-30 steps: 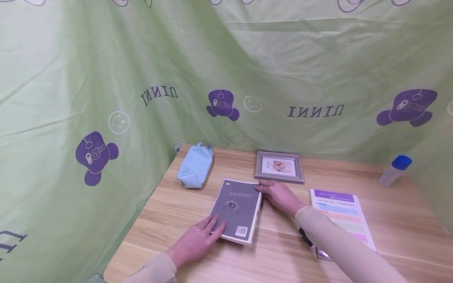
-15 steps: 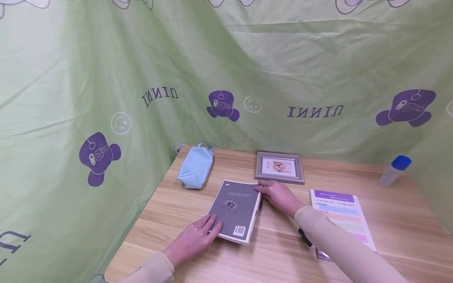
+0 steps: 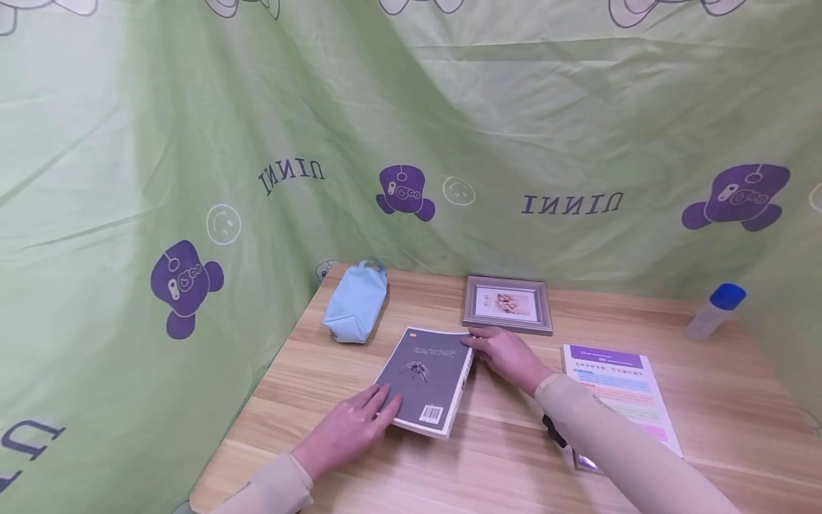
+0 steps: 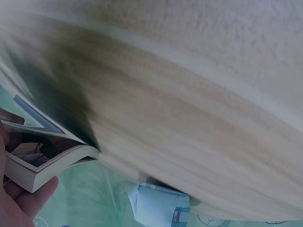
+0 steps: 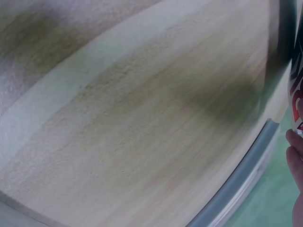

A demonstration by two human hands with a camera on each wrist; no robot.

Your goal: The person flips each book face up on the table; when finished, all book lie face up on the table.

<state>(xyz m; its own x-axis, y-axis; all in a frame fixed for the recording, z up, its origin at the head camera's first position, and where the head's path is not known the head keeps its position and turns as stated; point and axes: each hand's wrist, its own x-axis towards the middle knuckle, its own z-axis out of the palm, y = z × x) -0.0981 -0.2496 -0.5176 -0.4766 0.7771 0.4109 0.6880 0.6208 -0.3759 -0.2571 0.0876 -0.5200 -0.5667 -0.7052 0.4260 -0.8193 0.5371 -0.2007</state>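
Two hands are meeting on a grey book that is lying flat near the middle of the wooden surface. The left hand is resting with relaxed, nearly straight fingers on the book's near left corner, grasping nothing. The right hand is touching the book's far right corner; its fingers seem to be lying loosely against the edge, though the head view is too small to show a firm grip. A light blue pouch is sitting to the left of the book, near the green curtain. A framed picture is lying just beyond the right hand. A printed sheet is lying to the right, partly under the right sleeve, and a blue-capped bottle is standing at the far right.
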